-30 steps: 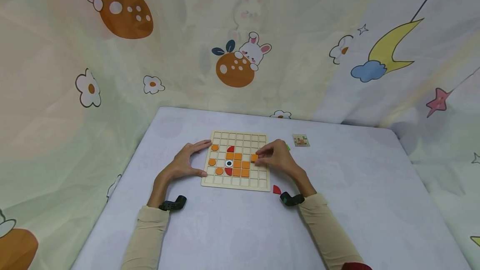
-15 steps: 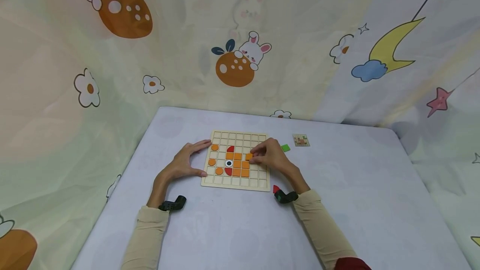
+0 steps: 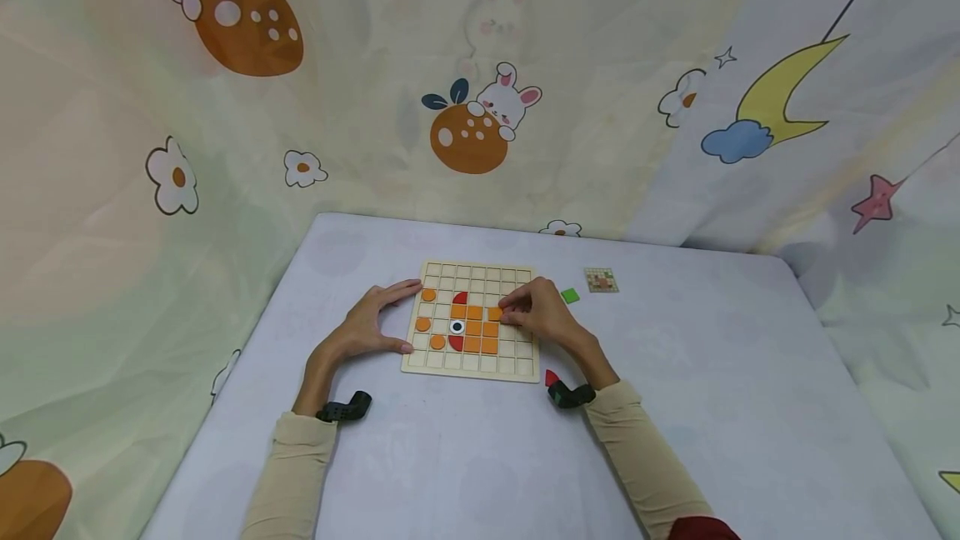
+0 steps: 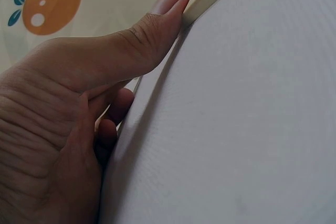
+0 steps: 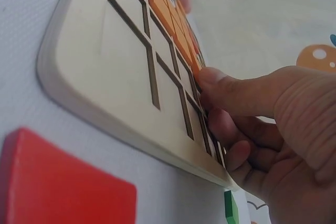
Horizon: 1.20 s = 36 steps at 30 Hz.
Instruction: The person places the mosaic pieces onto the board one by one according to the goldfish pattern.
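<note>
A pale wooden grid board (image 3: 442, 362) lies on the table. Along its left edge rests my left hand (image 3: 360, 327), thumb and fingers spread apart; in the left wrist view the thumb (image 4: 152, 35) touches the board's side. My right hand (image 3: 547, 313) pinches an orange square tile (image 3: 494, 314) over the board, just right of the orange square tiles (image 3: 473, 329) set in the grid. Red quarter-round pieces (image 3: 456, 343) and a white eye tile (image 3: 457, 327) adjoin them. Several orange round pieces (image 3: 428, 295) sit in the left columns.
A green tile (image 3: 571, 296) and a small patterned card (image 3: 602, 280) lie right of the board. Beside its near right corner, a red piece (image 5: 68, 182) is partly covered by the right wrist camera (image 3: 572, 395) in the head view. Printed cloth hangs behind the table.
My right hand has moved left with the orange square tile, bringing it closer to the orange group. The green tile has come into fuller view. My left hand stays in place.
</note>
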{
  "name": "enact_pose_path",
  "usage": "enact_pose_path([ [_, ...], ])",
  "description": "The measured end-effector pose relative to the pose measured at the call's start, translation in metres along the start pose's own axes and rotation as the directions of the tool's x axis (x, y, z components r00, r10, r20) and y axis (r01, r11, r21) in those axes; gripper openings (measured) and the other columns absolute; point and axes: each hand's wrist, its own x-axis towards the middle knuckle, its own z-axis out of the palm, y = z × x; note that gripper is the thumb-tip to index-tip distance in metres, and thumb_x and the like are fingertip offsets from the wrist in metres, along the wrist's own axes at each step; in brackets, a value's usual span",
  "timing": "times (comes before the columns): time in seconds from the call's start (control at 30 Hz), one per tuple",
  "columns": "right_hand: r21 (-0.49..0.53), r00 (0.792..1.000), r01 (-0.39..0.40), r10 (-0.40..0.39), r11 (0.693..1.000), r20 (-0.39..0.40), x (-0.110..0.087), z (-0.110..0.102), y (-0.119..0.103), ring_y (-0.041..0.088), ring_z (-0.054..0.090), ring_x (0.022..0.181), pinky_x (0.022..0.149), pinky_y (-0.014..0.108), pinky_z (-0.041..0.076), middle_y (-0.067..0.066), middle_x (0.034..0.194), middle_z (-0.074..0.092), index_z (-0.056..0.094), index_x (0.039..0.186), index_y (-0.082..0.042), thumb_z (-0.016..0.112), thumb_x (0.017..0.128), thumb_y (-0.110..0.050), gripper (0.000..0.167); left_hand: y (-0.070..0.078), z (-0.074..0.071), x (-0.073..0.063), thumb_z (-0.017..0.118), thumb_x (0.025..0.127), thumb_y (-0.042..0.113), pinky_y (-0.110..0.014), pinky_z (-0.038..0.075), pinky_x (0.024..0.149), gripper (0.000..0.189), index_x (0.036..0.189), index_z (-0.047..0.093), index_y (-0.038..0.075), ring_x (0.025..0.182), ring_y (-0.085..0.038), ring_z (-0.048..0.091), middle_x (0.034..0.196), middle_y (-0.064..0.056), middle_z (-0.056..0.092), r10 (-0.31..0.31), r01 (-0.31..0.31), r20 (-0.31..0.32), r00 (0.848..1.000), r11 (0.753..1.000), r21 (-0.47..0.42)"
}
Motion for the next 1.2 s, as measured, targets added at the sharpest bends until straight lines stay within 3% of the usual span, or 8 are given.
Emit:
enact_pose_path([
  [0.4, -0.021, 1.000, 0.021, -0.021, 1.000, 0.023, 0.003, 0.005, -0.004, 0.015, 0.058, 0.075, 0.068, 0.022, 0.046, 0.006, 0.096, 0.082, 0.087, 0.106, -0.004, 0.090, 0.090, -0.009, 0.017, 0.001, 0.000, -0.001, 0.102, 0.068, 0.043, -0.062, 0.039, 0.117, 0.111, 0.165, 0.051, 0.027, 0.140, -0.029, 0.047, 0.177, 0.001, 0.042, 0.009, -0.009, -0.002, 1.000, 1.000, -0.009],
  [0.6, -0.035, 1.000, 0.025, -0.025, 0.999, 0.008, -0.004, -0.001, -0.006, 0.015, 0.061, 0.080, 0.072, 0.024, 0.050, 0.005, 0.097, 0.083, 0.087, 0.107, -0.005, 0.090, 0.091, -0.010, 0.018, 0.001, 0.000, 0.000, 0.102, 0.069, 0.043, -0.063, 0.040, 0.117, 0.110, 0.165, 0.051, 0.026, 0.140, -0.029, 0.047, 0.177, 0.001, 0.042, 0.016, -0.016, -0.005, 1.000, 1.000, -0.010],
  [0.93, -0.041, 0.999, 0.002, -0.001, 0.999, 0.037, -0.028, -0.024, -0.005, 0.013, 0.059, 0.072, 0.065, 0.022, 0.045, 0.000, 0.085, 0.081, 0.087, 0.103, -0.006, 0.095, 0.084, -0.011, 0.020, 0.002, 0.000, 0.000, 0.102, 0.068, 0.045, -0.066, 0.039, 0.120, 0.111, 0.165, 0.051, 0.028, 0.143, -0.031, 0.047, 0.176, 0.001, 0.043, 0.000, 0.000, -0.004, 1.000, 1.000, -0.013],
  [1.2, -0.052, 0.993, -0.047, 0.052, 0.998, 0.103, -0.057, -0.039, -0.003, 0.014, 0.064, 0.079, 0.072, 0.025, 0.047, -0.006, 0.085, 0.081, 0.087, 0.102, -0.009, 0.100, 0.077, -0.014, 0.028, 0.000, 0.000, 0.000, 0.102, 0.069, 0.045, -0.066, 0.039, 0.120, 0.110, 0.165, 0.050, 0.028, 0.144, -0.031, 0.046, 0.177, 0.001, 0.042, 0.007, -0.007, -0.001, 1.000, 1.000, -0.001],
])
